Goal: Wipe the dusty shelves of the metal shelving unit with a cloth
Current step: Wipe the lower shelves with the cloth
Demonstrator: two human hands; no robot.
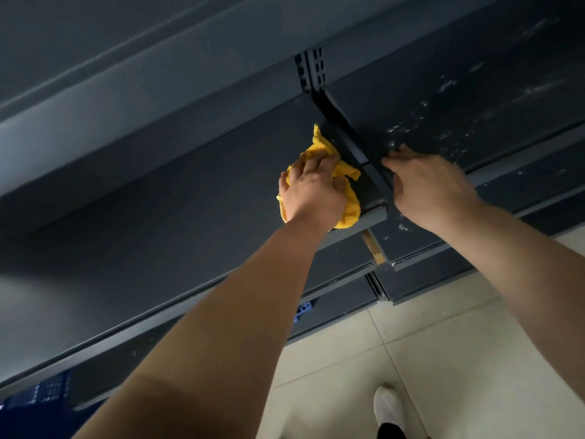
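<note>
While the left hand (311,190) held the yellow cloth (349,207) bunched in its grip, the dust-speckled shelf (443,122) lay at two o'clock, under the flat, empty right hand (427,185).

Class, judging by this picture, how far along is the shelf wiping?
Looks done: the left shelf shows no specks. In hand: the left hand grips the yellow cloth against its right end. Left: the right shelf, under the right hand, is speckled with white dust.

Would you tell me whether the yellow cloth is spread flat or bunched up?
Bunched up: the cloth lies crumpled in folds under the left hand, one corner sticking out.
</note>
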